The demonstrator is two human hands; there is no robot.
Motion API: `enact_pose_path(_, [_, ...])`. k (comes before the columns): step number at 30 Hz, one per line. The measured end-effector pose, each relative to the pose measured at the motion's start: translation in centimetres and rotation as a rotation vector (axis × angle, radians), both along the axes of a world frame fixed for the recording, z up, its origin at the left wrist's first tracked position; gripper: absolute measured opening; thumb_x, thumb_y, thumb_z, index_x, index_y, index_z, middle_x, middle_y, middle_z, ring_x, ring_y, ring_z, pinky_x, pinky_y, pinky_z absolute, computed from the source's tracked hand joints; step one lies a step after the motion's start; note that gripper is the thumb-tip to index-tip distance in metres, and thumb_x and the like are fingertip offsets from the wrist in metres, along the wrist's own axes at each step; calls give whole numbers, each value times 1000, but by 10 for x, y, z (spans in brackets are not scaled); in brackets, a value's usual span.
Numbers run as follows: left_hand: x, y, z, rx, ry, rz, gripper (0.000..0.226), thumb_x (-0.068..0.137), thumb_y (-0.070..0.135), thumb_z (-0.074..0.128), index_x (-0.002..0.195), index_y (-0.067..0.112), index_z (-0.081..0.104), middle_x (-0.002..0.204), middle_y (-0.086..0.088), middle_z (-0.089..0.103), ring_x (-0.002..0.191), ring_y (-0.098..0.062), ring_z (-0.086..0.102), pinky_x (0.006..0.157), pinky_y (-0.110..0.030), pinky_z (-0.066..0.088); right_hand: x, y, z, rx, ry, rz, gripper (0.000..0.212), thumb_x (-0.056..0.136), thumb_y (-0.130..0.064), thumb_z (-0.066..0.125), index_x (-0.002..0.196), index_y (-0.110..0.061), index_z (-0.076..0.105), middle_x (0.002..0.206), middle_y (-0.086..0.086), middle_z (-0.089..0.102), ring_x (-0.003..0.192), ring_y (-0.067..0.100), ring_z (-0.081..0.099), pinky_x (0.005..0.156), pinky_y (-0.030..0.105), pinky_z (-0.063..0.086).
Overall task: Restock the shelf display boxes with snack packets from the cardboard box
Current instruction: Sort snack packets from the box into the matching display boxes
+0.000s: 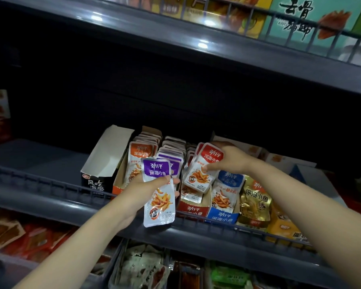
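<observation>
My left hand (141,191) gripped a purple packet (158,192); my right hand (227,158) pinched red packets (204,167) above the red display box (193,209).

At the front edge of the dark shelf (33,155), the left hand (140,195) grips a purple-topped packet (159,197) upright, its lower end overlapping the shelf's front lip. The right hand (227,159) pinches a few red-topped packets (203,170) above the red display box (193,209). Orange-topped packets (140,155) stand left of them; a blue display box (222,217) and gold packets (254,201) stand toward the right end
</observation>
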State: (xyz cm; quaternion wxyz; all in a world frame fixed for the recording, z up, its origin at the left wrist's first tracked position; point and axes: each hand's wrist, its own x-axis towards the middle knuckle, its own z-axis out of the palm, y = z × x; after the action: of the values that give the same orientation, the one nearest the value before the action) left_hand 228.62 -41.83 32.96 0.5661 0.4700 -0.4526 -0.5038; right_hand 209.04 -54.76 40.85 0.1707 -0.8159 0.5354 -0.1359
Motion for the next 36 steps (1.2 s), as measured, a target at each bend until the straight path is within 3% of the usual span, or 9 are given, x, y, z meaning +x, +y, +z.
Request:
enact_pose_path(6, [-3,0,-2,87,-76,11,23,86,25,68,108,21,63,100,0,74,93,-19,70,85,-36,51,16,-3,-32,-243,255,67,80,74,-38,78,142,-31,37,136,-1,50,122,20,50,100,37,45])
enact_pose_path(12, [-2,7,-6,43,-121,49,22,83,28,70,104,25,66,97,3,74,87,-13,71,74,-29,54,12,13,-33,-293,355,53,74,86,-48,63,147,-26,29,145,2,43,130,20,43,102,32,37])
enact_pose_path(15, [-2,9,-5,-22,-259,64,16,86,33,66,101,35,63,103,13,70,98,-9,65,88,-31,49,17,35,-22,-248,-41,93,57,94,-47,51,145,-27,34,145,-2,42,134,16,38,102,26,36])
enact_pose_path(17, [-4,12,-3,-80,-320,51,22,86,36,64,108,39,58,109,19,64,104,-3,58,89,-27,45,25,57,-13,21,-348,203,45,95,-46,47,137,-29,45,135,-10,50,125,10,48,94,17,41])
enact_pose_path(20, [-9,13,1,-168,-371,50,34,86,33,65,118,33,54,108,16,64,101,-1,61,79,-17,48,30,79,-11,273,-431,310,38,87,-32,65,124,-28,55,113,-4,67,99,10,67,77,20,55])
enact_pose_path(23, [-8,15,6,-186,-313,153,28,84,28,68,106,26,50,102,5,66,82,-2,67,63,-15,52,32,81,-7,202,-622,258,39,82,-11,72,116,-24,58,105,3,70,85,11,70,69,21,58])
enact_pose_path(25, [3,15,1,-245,-450,312,32,85,38,62,111,24,47,111,7,62,93,-4,63,69,-18,52,30,74,-1,57,-795,153,38,83,-9,70,113,-27,56,100,-2,69,79,5,67,66,18,57])
enact_pose_path(31, [19,25,-34,-231,-985,265,73,87,67,24,151,33,14,156,13,18,143,-5,13,117,-32,13,48,53,-8,-170,-798,117,40,85,-7,68,120,-22,54,98,-11,60,87,0,61,66,11,54])
enact_pose_path(36, [18,16,-61,-223,-1184,216,84,74,81,-6,147,40,-10,155,21,-11,142,-2,-21,116,-35,-16,67,43,-40,-302,-369,174,44,87,-17,68,126,-31,55,120,-9,61,107,8,58,86,30,55])
